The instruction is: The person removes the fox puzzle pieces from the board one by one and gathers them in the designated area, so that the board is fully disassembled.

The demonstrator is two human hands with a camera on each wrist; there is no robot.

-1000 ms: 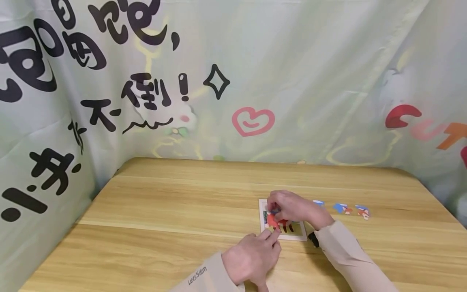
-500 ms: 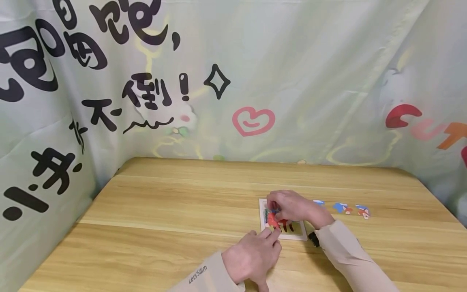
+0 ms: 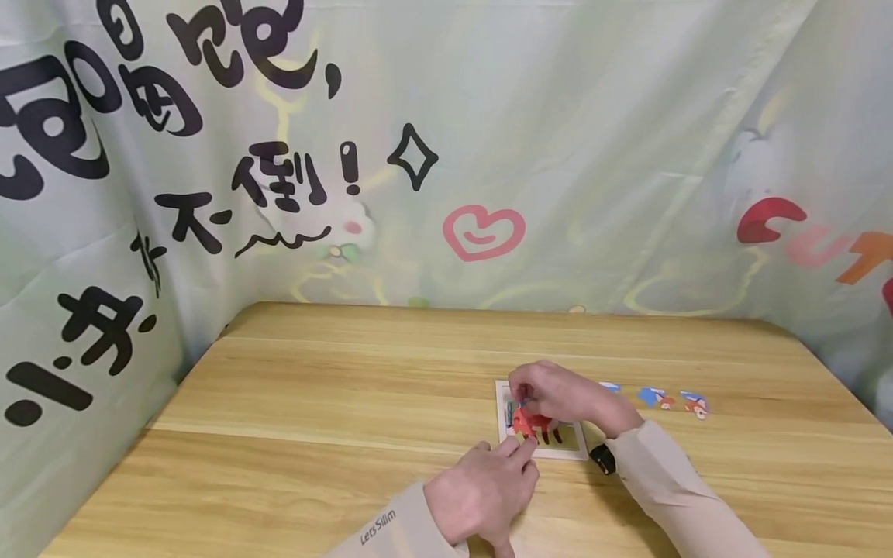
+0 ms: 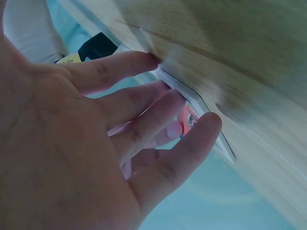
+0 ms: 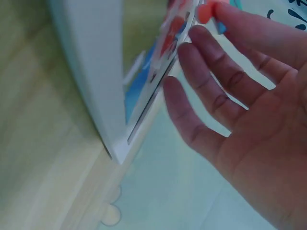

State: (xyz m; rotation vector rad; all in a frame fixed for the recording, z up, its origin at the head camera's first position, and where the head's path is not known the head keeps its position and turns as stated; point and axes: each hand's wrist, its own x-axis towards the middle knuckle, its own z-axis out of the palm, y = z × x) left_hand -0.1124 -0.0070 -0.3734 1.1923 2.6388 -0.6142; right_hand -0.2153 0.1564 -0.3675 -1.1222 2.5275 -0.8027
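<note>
A white-framed picture puzzle [image 3: 576, 456] lies on the table, its picture partly filled with a red animal with dark legs. Over its upper left part, my right hand [image 3: 561, 395] pinches a small orange-red and blue puzzle piece [image 5: 205, 13] between thumb and fingertip; the other fingers are loosely bent along the frame. My left hand [image 3: 488, 484] rests at the front edge of the puzzle, fingertips touching frame and picture, as the left wrist view also shows. My right hand hides the puzzle's upper part.
Loose puzzle pieces lie in a row to the right: a blue-and-white one [image 3: 609, 387], a blue-and-orange one [image 3: 656, 398] and another [image 3: 694, 404]. A small black object [image 3: 603, 459] sits beside the right sleeve. A printed curtain [image 3: 586, 155] hangs behind the wooden table [image 3: 314, 403].
My right fingers have shifted very slightly up and to the left over the puzzle, and a little more of the red animal shows. My left hand stays where it was.
</note>
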